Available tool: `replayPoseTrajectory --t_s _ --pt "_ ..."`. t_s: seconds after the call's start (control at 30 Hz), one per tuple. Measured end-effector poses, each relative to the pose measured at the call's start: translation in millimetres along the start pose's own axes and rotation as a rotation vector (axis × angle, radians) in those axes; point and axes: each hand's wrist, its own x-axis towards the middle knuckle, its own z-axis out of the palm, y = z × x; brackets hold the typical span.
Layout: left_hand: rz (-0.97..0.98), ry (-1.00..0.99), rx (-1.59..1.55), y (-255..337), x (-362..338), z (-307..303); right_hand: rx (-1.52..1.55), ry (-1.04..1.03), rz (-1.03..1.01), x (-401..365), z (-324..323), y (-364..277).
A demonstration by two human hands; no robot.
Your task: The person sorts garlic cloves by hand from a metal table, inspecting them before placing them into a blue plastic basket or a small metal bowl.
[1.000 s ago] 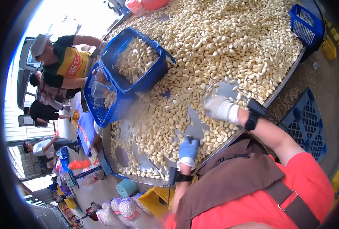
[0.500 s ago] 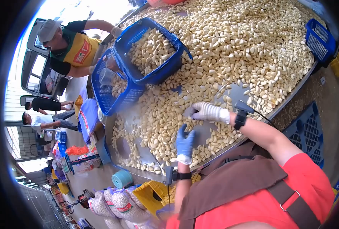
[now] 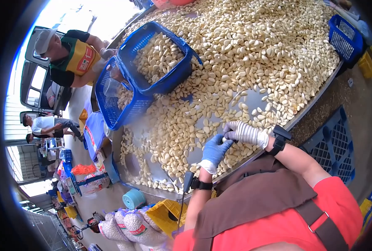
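Note:
My left hand (image 3: 215,151), in a blue glove, and my right hand (image 3: 242,132), in a pale striped glove, meet above the near side of a metal table. Their fingertips are pinched together and touch. Whatever is between them is too small and covered to make out. Peeled garlic cloves (image 3: 253,62) lie loose all over the table (image 3: 154,169), heaped thickly at the far right and thinner around my hands. Bare metal shows in patches close to both hands.
A blue basket (image 3: 169,85) of cloves stands by another blue basket (image 3: 142,104), with a co-worker (image 3: 79,56) behind. Another blue basket (image 3: 347,39) sits at the far right edge. Below are a blue pallet (image 3: 332,146), yellow crate (image 3: 165,213), twine roll (image 3: 133,198) and garlic sacks (image 3: 133,226).
My hands were apart with fingers loosely bent; they have come together at the fingertips. The left moved right and the right moved slightly nearer me. The co-worker's hands have shifted at the baskets.

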Motion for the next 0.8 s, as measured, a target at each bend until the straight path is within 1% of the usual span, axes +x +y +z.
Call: replayPoseTrajectory --t_s 0.03,0.07,0.1,0.13,0.2,0.23,0.3,0.33,0.37,0.4,0.43,0.47,0.5,0.53,0.57,0.6,0.63,0.67,0.73,0.77,0.8 --pt "0.0 0.0 -0.004 10.5 -3.7 1.4 -0.095 0.042 -0.018 1.7 4.0 2.9" --pt "-0.038 0.036 0.273 30.4 -10.3 3.9 -0.192 0.08 -0.036 1.9 8.0 1.1" --pt "-0.077 0.072 0.554 41.4 -14.1 4.4 -0.186 0.102 -0.066 0.0 10.9 -2.0" --pt "-0.077 0.076 0.553 40.8 -14.7 5.3 -0.187 0.099 -0.067 1.4 12.2 -0.8" --pt "-0.073 0.123 0.611 39.8 -14.4 9.2 -0.362 0.114 -0.131 4.1 13.3 2.7" --pt "-0.069 0.127 0.61 34.9 -10.0 5.5 -0.366 0.114 -0.136 2.5 11.5 -0.9" --pt "-0.162 -0.028 0.584 19.9 -1.0 -12.0 -0.386 0.136 -0.158 -10.1 6.0 -14.0" --pt "-0.112 0.106 0.532 30.8 -5.4 -21.4 -0.42 0.109 -0.209 -22.8 -3.6 -23.7" --pt "-0.062 0.237 0.479 42.9 -8.0 -32.1 -0.46 0.044 -0.191 -37.6 -16.7 -32.8" --pt "-0.072 0.44 0.491 44.7 -0.5 -43.8 -0.523 -0.056 -0.136 -55.2 -32.6 -44.4" --pt "-0.081 0.642 0.5 43.9 10.2 -54.4 -0.576 -0.136 -0.024 -74.1 -45.2 -58.5" --pt "-0.082 0.642 0.5 37.6 21.8 -64.7 -0.618 -0.256 0.167 -88.0 -57.1 -72.3" --pt "-0.067 0.702 0.602 28.6 35.8 -75.0 -0.841 -0.281 0.13 -98.3 -65.8 -67.8" --pt "-0.051 0.765 0.705 24.8 47.3 -80.4 -0.884 -0.22 0.13 -110.6 -71.0 -71.9" --pt "-0.047 0.77 0.703 27.3 56.1 -80.3 -0.939 -0.218 0.21 -114.1 -73.1 -74.8" --pt "-0.07 0.71 0.751 29.9 63.8 -78.4 -0.99 -0.215 0.294 -116.2 -74.0 -76.0" --pt "-0.094 0.647 0.799 30.5 68.8 -76.4 -0.99 -0.211 0.294 -115.3 -73.6 -71.1" --pt "-0.089 0.643 0.799 28.1 72.7 -75.3 -0.938 -0.127 0.244 -112.2 -72.9 -60.7" --pt "0.016 0.563 0.726 23.0 77.9 -72.3 -0.876 0.019 0.112 -104.1 -68.0 -45.4" --pt "0.063 0.525 0.608 25.8 71.2 -63.5 -0.885 0.038 0.078 -96.6 -63.2 -40.8" --pt "0.067 0.523 0.613 18.1 69.9 -55.0 -0.891 0.06 0.041 -88.3 -58.1 -38.8"
